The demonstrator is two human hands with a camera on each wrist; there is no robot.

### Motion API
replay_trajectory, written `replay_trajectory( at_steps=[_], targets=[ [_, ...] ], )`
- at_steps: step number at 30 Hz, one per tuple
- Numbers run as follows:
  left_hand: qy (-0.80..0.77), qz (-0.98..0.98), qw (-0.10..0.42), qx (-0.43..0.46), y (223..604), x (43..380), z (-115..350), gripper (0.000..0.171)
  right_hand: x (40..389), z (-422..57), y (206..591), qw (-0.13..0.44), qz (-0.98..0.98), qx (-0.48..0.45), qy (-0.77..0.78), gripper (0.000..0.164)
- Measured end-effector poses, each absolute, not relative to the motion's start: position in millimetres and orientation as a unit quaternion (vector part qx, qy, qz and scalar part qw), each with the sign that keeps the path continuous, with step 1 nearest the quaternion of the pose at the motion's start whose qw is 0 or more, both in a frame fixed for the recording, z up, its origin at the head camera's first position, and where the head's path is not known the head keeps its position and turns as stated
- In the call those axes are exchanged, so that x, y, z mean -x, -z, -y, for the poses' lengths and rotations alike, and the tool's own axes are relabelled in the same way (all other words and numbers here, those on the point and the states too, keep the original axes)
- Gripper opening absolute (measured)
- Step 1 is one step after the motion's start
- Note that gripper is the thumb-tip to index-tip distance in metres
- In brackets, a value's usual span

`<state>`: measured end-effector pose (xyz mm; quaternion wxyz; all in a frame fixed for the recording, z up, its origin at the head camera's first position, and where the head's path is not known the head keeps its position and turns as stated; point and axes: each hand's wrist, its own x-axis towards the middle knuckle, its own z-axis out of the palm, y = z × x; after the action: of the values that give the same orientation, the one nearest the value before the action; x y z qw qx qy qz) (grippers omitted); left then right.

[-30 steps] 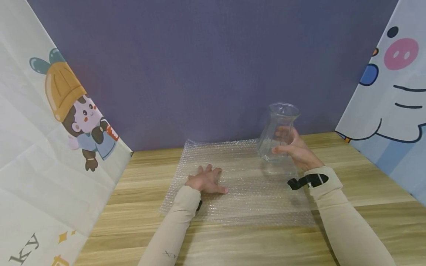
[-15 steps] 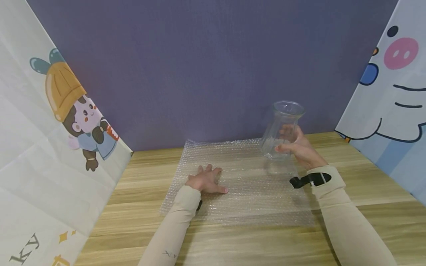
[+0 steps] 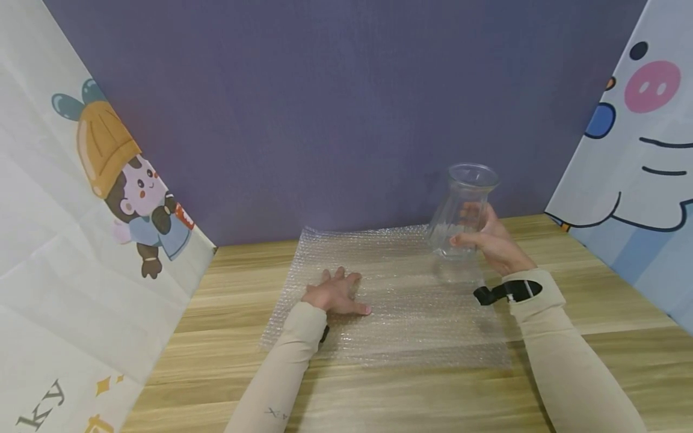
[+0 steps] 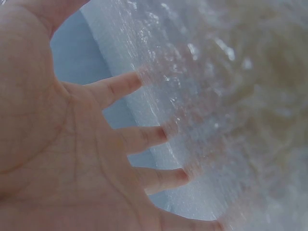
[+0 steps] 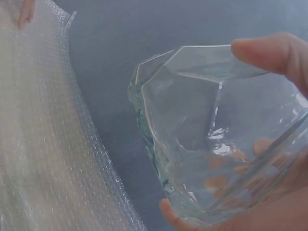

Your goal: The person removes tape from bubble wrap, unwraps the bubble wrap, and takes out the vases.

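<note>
A clear faceted glass vase (image 3: 460, 204) with a flared rim is held by my right hand (image 3: 495, 243) above the back right part of the bubble wrap. In the right wrist view, thumb and fingers go around the vase (image 5: 192, 110), and its thick base faces left. The sheet of bubble wrap (image 3: 422, 313) lies flat on the table. On its left part rests my left hand (image 3: 335, 294), fingers spread. The left wrist view shows that hand's fingertips touching the bubble wrap (image 4: 231, 96).
The wood-grain table (image 3: 227, 337) meets a purple-grey back wall (image 3: 335, 120). White cartoon-printed sheets stand at the left (image 3: 54, 210) and at the right (image 3: 644, 180).
My right hand has carried the vase a little to the right and slightly up in the head view. The left hand and the bubble wrap have stayed in place.
</note>
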<state>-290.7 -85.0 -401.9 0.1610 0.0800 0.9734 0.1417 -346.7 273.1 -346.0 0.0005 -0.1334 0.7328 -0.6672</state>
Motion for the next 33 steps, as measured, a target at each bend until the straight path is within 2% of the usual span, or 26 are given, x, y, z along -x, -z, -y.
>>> replay_trajectory(
  at_steps=[5,17,33],
  targets=[
    [-0.140,-0.974,0.160,-0.080,400.4,289.8,84.5,0.096,346.4,-274.8,344.9,0.001,-0.729,0.129,0.672,0.088],
    [-0.140,-0.974,0.161,-0.076,400.5,289.7,84.9,0.096,345.6,-276.4,342.9,0.005,-0.731,0.117,0.672,0.082],
    [-0.142,-0.973,0.163,-0.079,403.2,293.0,86.2,0.096,347.9,-277.2,345.8,-0.007,-0.716,0.117,0.688,0.086]
  ],
)
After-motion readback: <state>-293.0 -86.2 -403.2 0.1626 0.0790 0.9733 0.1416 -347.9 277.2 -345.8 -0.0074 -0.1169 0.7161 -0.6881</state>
